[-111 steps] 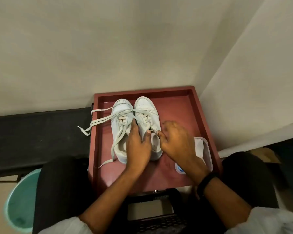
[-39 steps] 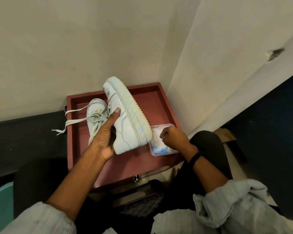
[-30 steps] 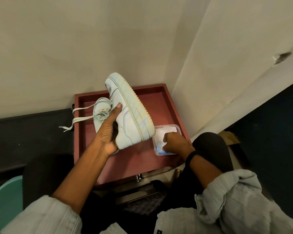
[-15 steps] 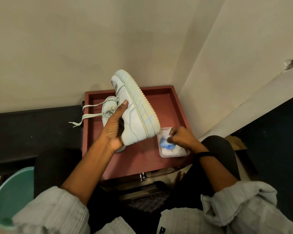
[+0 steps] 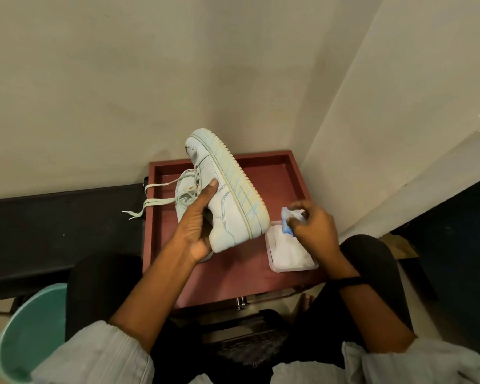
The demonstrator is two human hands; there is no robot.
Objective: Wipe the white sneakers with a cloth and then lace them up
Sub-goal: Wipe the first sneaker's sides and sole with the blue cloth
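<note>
White sneaker (image 5: 227, 206) is held up above the red tray (image 5: 288, 167), over its middle. It is tipped on its side, with the ribbed sole turned to the tray's right and the toe pointing toward the tray's far rim. The left hand (image 5: 194, 231) grasps it at the heel end, thumb laid along the side of the upper and fingers curled in behind, at the shoe's opening. The second sneaker (image 5: 184, 199) rests on the tray's left half, mostly hidden behind the raised shoe and the hand. Its loose laces (image 5: 150, 202) trail out over the tray's left rim, their ends hanging past it above the dark surface beside the tray.

The right hand (image 5: 313, 228) is over the tray's near right corner, its fingertips pinching a small crumpled cloth (image 5: 287, 221), white with a blue patch. The cloth is near the raised sneaker's heel and sole, but a gap shows between them. Under that hand a clear plastic container (image 5: 273, 266) sits on the tray against its right rim, with white cloth folded inside. A black band (image 5: 349, 281) circles the right wrist. A teal bucket (image 5: 28, 336) stands off the tray's near left corner, beside the person's left knee
</note>
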